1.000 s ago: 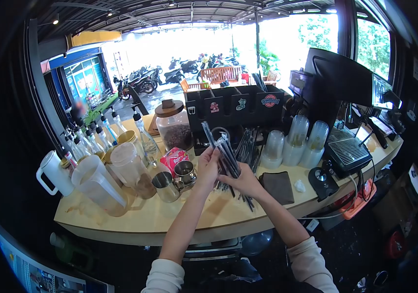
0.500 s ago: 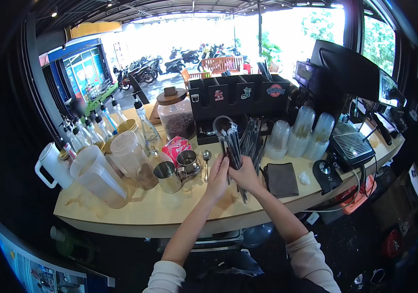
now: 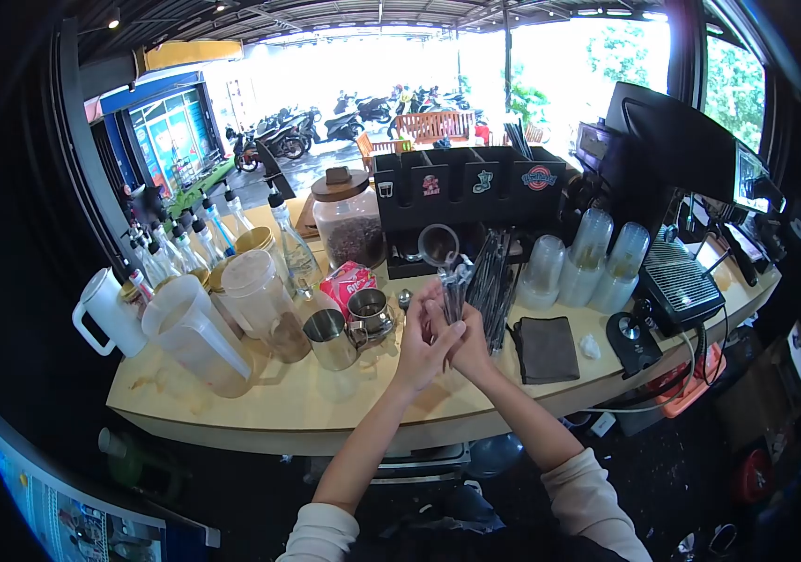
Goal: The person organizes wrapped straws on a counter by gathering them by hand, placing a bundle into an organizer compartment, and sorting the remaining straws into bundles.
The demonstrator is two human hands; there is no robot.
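Observation:
A bundle of dark straws [image 3: 455,273] in clear wrappers stands roughly upright between my two hands, the pale wrapper ends at its top. My left hand [image 3: 422,348] wraps its fingers around the bundle from the left. From the other side my right hand [image 3: 469,350] closes on the same straws, lower down. Fingers hide the middle and lower part of the bundle. Just behind and right of my hands, more wrapped straws [image 3: 492,281] lean in a loose cluster. A folded dark cloth [image 3: 547,349] lies on the counter to the right.
On the counter [image 3: 260,409], metal pitchers [image 3: 328,340], a clear plastic jug [image 3: 192,337] and syrup bottles [image 3: 293,245] stand left. Stacked plastic cups [image 3: 543,272] and a black machine [image 3: 679,278] are right. A black organizer [image 3: 466,197] spans the back.
The held bundle has turned so its top points more towards me and looks shorter. My left fingers have shifted around it. The whole view has moved slightly.

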